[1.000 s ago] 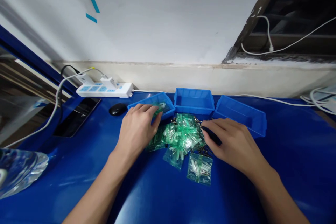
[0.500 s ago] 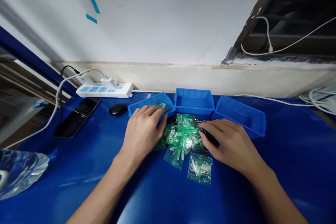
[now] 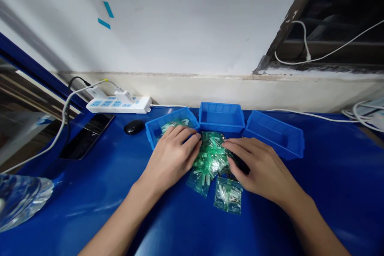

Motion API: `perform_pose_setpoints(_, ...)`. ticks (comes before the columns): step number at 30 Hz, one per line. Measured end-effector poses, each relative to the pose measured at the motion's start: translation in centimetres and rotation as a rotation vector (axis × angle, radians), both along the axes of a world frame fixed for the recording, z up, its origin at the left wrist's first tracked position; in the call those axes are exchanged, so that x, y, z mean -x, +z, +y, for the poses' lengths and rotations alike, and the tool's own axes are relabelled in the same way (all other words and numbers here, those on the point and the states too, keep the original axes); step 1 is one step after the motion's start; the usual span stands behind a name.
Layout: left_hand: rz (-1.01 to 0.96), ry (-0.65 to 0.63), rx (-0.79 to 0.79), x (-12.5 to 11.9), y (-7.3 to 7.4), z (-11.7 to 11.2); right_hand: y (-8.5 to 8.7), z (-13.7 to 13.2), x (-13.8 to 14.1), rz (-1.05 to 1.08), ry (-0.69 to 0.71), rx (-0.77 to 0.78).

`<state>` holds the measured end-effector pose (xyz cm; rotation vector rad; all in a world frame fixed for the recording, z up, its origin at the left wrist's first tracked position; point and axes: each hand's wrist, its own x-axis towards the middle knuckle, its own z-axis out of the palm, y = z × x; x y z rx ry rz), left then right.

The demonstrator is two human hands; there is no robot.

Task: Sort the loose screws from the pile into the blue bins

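Observation:
A pile of small green plastic bags (image 3: 211, 158) holding pale little parts lies on the blue table (image 3: 186, 224). My left hand (image 3: 171, 158) rests flat on the pile's left side, fingers stretched out. On the pile's right side lies my right hand (image 3: 258, 168), fingers extended, over some dark metal pieces I cannot make out. One bag (image 3: 228, 195) lies apart, nearer to me. Behind the pile stand three blue bins: the left bin (image 3: 156, 128) with some bags in it, the middle bin (image 3: 221, 116) and the right bin (image 3: 274, 134).
A white power strip (image 3: 118, 104) with plugged cables sits at the back left by the wall. A black mouse (image 3: 134, 127) and a dark phone (image 3: 87, 136) lie left of the bins. A clear plastic bottle (image 3: 21, 200) lies at the left edge. White cables (image 3: 364, 114) trail at the right.
Both hands have slid inward, squeezing the pile of green bags closer together. My left hand has come off the left bin's front rim onto the pile.

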<state>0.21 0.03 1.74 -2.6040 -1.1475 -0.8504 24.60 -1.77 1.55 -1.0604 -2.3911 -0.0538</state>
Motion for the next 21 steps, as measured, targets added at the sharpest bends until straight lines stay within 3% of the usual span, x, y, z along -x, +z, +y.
perform_pose_setpoints(3, 0.006, -0.011, 0.006, 0.1, -0.1, 0.0, 0.3, -0.1, -0.3, -0.013, -0.019, 0.057)
perform_pose_setpoints(9, -0.003, -0.129, 0.049, -0.3, -0.1, -0.2, 1.9, -0.9, -0.7, -0.083, -0.036, 0.521)
perform_pose_setpoints(18, -0.009, -0.162, 0.075, -0.5, -0.3, -0.3, 0.5, -0.9, -0.8, -0.137, -0.031, 0.525)
perform_pose_setpoints(21, -0.029, -0.190, 0.068, -0.6, -0.3, -0.3, 0.5, -0.7, -1.0, -0.131, -0.014, 0.597)
